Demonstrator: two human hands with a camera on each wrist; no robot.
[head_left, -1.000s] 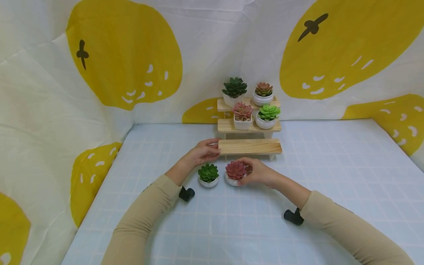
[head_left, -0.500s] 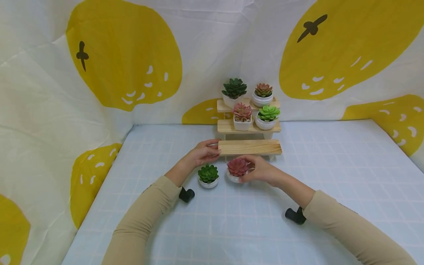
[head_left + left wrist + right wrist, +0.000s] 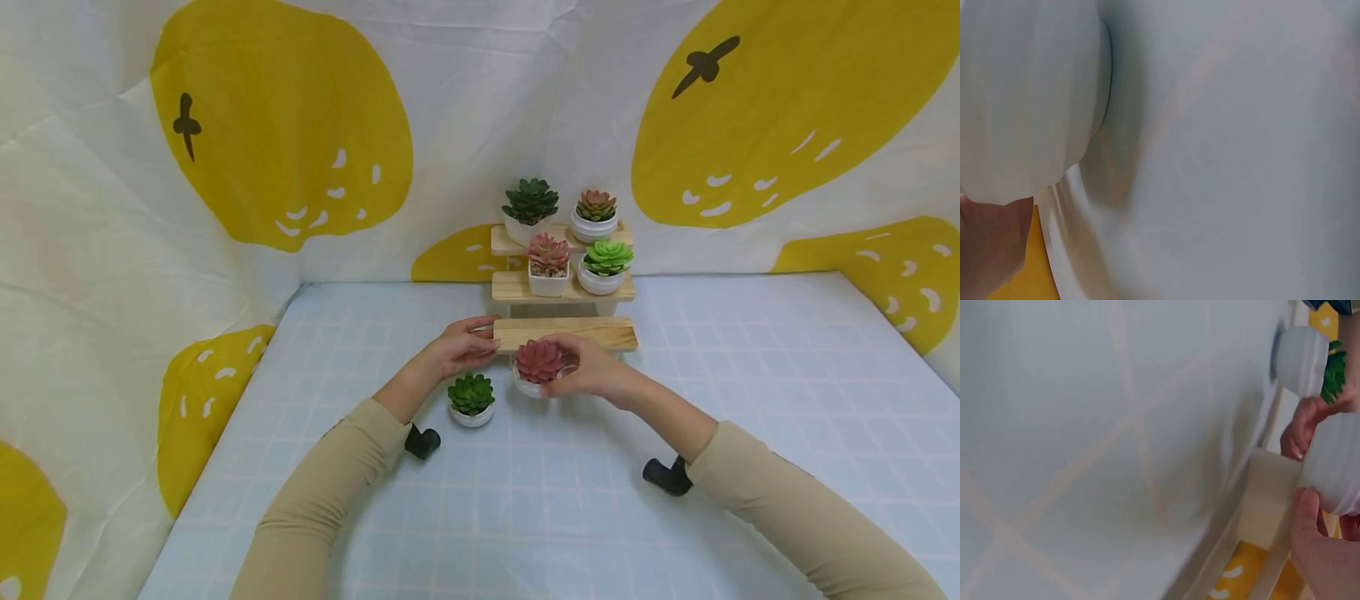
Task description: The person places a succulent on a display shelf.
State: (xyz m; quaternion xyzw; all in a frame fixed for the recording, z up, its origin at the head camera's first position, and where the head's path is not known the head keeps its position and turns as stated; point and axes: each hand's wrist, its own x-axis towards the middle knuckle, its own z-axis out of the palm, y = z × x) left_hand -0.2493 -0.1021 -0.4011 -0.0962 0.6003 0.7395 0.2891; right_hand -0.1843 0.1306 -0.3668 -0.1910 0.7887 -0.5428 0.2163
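Observation:
My right hand (image 3: pixel 596 369) grips a small white round pot (image 3: pixel 1334 464) with a dusky-pink succulent (image 3: pixel 538 361), thumb and fingers around its side. In the right wrist view the pot hangs above the cloth; in the head view it overlaps the front edge of the lowest shelf. My left hand (image 3: pixel 459 346) holds the left end of that bare lowest shelf (image 3: pixel 566 333), part of a three-step wooden stand. A green succulent in a white pot (image 3: pixel 472 400) stands on the cloth just in front of my left hand; its pot fills the upper left of the left wrist view.
The upper steps of the stand bear a dark green succulent (image 3: pixel 530 202), an orange-brown one (image 3: pixel 596 206), a pink one in a square pot (image 3: pixel 548 258) and a bright green one (image 3: pixel 608 260). Behind hangs a lemon-print cloth (image 3: pixel 480 125). A pale blue checked cloth (image 3: pixel 480 517) covers the table.
My right hand has lifted the pink succulent's pot and carried it toward the lowest shelf, slightly right. My left hand stays at the shelf's end.

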